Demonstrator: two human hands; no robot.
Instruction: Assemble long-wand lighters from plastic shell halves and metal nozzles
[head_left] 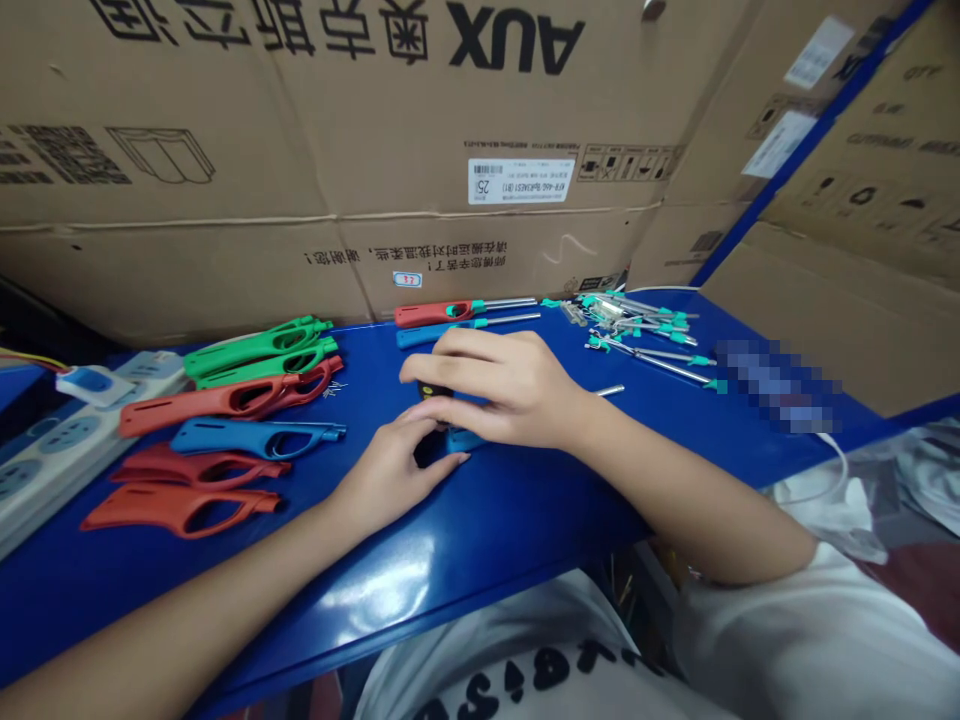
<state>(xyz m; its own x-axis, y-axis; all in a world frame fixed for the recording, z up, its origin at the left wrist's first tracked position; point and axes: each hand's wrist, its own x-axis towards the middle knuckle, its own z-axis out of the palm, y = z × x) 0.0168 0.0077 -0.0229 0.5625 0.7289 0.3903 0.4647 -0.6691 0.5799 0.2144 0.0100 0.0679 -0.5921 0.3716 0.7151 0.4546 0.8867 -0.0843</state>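
Note:
My right hand (510, 385) is closed around a black object with yellow marks (433, 391); most of it is hidden by the fingers, so its kind does not show. Under it, my left hand (397, 455) grips a blue long-nosed lighter (465, 440) low over the blue table. Only a bit of that lighter's body shows; a metal tube (611, 390) pokes out beyond my right wrist. Just behind my hands lie a red lighter (427, 316) and another blue lighter (420, 336), both with metal tubes attached.
Green lighter casings (247, 350), red-orange ones (172, 510) and a blue casing (225, 437) lie at left beside a white power strip (67, 440). Metal tubes with teal parts (645, 325) are piled at back right, near a blurred-out item (780, 385). Cardboard (300, 180) walls the table's back.

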